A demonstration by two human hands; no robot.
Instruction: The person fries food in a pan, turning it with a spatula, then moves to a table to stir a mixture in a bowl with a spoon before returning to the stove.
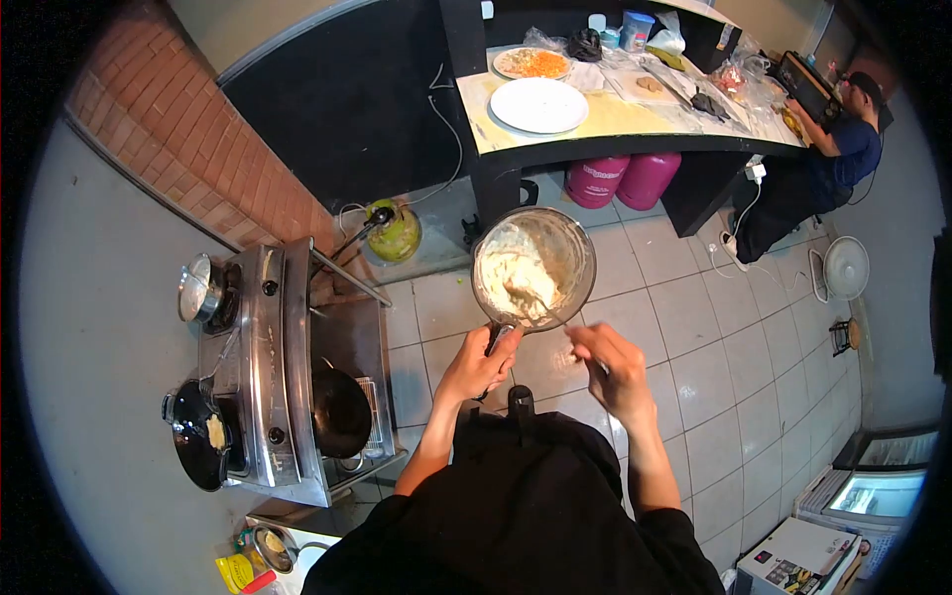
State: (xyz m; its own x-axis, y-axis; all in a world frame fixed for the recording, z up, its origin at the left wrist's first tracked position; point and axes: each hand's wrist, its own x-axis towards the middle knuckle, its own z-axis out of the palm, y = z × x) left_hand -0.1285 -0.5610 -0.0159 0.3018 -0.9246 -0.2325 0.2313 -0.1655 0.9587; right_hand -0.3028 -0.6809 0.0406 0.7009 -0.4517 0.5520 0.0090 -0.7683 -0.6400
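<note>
My left hand is closed around the black handle of a deep pan, held out in front of me above the floor. A pale, creamy, lumpy mash lies inside and is smeared along the pan's wall. At the pan's near right rim, my right hand has its fingers pinched on the end of a thin stirring utensil. The utensil's head is sunk in the mash, so its exact kind is hidden.
A metal stove on my left bears a small pot and a black wok. A counter ahead holds a white plate and a plate of chopped food. Pink gas cylinders stand below. A person crouches at right.
</note>
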